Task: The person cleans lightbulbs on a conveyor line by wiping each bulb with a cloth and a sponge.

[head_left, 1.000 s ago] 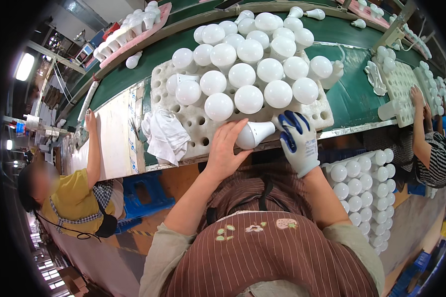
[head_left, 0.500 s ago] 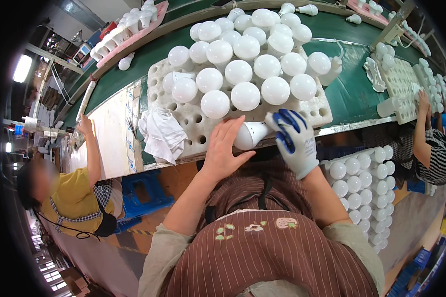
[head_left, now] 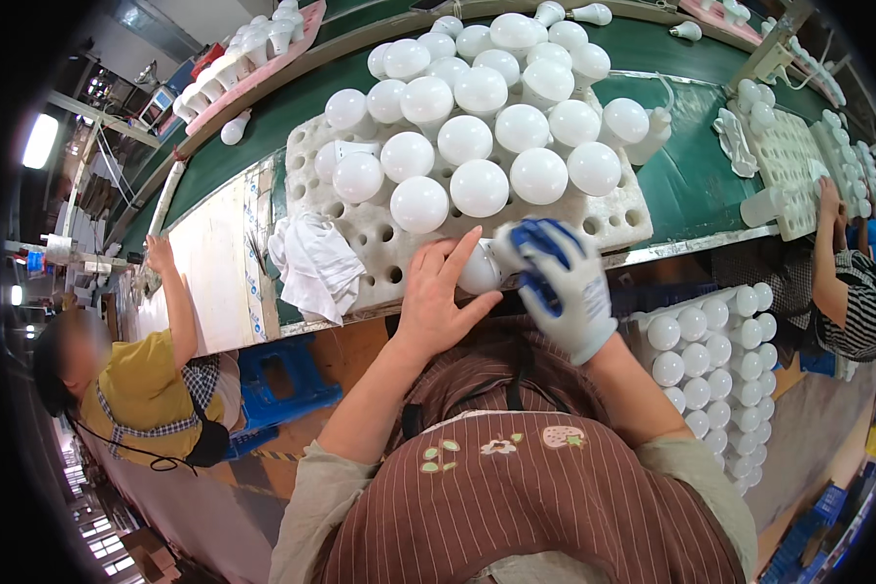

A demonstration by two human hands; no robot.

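A white light bulb (head_left: 477,273) lies on its side at the front edge of the pale foam tray (head_left: 384,282), its round end to the left. My bare left hand (head_left: 438,300) cups that round end, thumb below and fingers above. My right hand (head_left: 566,292), in a grey-white glove with blue palm and fingers, curls over the bulb's neck and hides its base. Whether a small cloth sits under the gloved fingertips I cannot tell. Behind my hands, several white bulbs (head_left: 479,188) stand in the tray, round ends up. A crumpled white cloth (head_left: 316,265) rests on its left corner.
A white bottle (head_left: 649,136) with a thin spout stands right of the tray. Bulbs in a second tray (head_left: 693,365) sit low on my right. Co-workers are at left (head_left: 146,389) and far right (head_left: 852,302). A pink foam strip (head_left: 263,70) holds bulbs at the back left.
My gloved right hand has slid left and slightly down along the bulb, covering more of its neck. My left hand stays around the round end.
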